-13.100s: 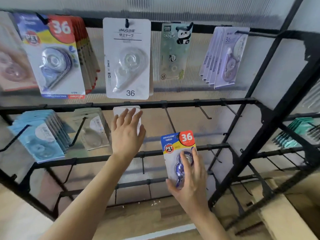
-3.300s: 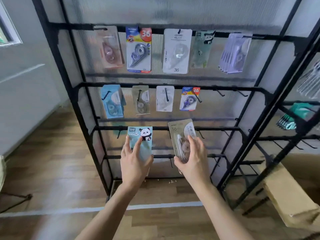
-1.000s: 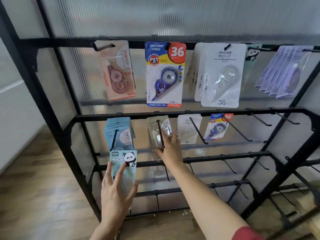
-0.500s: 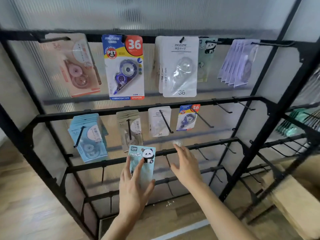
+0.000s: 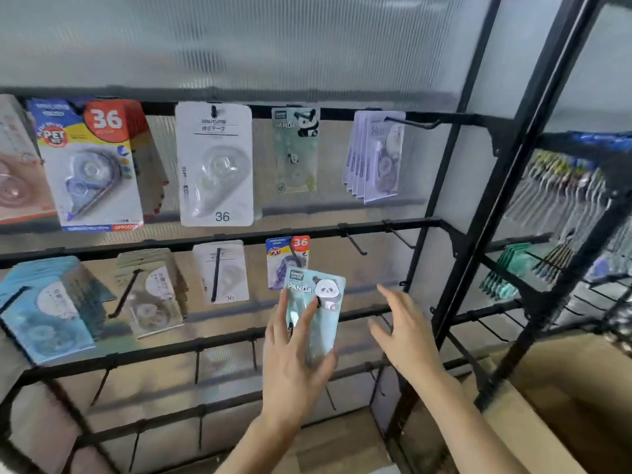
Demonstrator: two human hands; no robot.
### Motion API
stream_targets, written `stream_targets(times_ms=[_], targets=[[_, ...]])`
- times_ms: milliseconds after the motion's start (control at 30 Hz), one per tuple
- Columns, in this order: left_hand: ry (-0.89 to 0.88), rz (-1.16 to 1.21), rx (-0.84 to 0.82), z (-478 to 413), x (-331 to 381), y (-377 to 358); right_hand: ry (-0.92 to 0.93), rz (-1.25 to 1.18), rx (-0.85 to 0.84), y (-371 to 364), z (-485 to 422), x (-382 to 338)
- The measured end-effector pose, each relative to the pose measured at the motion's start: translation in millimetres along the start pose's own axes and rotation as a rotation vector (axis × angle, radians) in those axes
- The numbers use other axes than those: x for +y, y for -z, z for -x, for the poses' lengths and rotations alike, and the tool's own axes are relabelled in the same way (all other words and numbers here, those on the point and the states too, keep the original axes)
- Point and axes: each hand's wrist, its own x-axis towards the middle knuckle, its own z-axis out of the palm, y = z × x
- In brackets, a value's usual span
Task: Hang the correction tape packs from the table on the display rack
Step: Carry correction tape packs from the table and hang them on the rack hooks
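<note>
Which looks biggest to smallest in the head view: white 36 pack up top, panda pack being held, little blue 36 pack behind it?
1. White 36 pack
2. Panda pack in the left hand, nearer the camera
3. Blue 36 pack, partly hidden

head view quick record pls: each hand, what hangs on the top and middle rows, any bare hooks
left hand: holds panda pack, before the middle row
right hand: open, fingers spread, empty, right of that pack
top row: pink pack, PET 36 packs, white 36 pack, hung panda pack, purple packs
middle row: blue packs, beige packs, small white pack, small PET 36 pack
bare hooks: two on the middle bar, right of the small PET 36 pack
</note>
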Motion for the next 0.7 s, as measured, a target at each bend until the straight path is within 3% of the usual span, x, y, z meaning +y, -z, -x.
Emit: stream_targets(times_ms=[433, 700], targets=[[-0.039, -0.107, 0.319, -148, 58, -21, 0.231, -0.09, 0.026, 44, -66, 46], [-0.003, -0.249, 0.361, -213, 63, -7, 0.287, -0.138, 0.029, 40, -94, 25]])
